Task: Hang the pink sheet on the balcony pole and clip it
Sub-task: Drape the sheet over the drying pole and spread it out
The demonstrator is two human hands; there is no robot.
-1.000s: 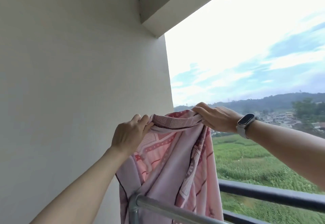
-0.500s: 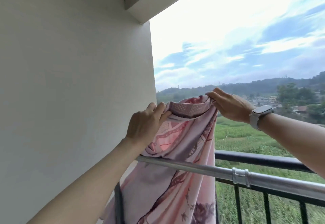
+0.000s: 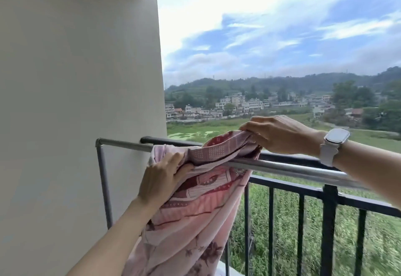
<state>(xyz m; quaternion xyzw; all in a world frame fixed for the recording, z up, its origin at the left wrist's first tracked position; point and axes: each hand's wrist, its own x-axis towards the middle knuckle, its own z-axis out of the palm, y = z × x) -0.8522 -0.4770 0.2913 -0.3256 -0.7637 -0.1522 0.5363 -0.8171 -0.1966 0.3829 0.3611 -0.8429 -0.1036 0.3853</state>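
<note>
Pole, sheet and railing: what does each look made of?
Pole: bare metal tube, probably steel, going by its grey sheen and highlight.
Sheet: thin woven fabric, matte, printed pink and maroon; it folds and drapes softly.
Railing: metal by its look, painted glossy black.

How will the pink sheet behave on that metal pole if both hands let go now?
The pink sheet looks floppy: it bunches between the left hand and right hand. Most of it hangs on the near side of the smooth pole, so it would probably slide off unclipped.

The pink sheet (image 3: 191, 217) runs off the bottom edge, hiding its lower end
</note>
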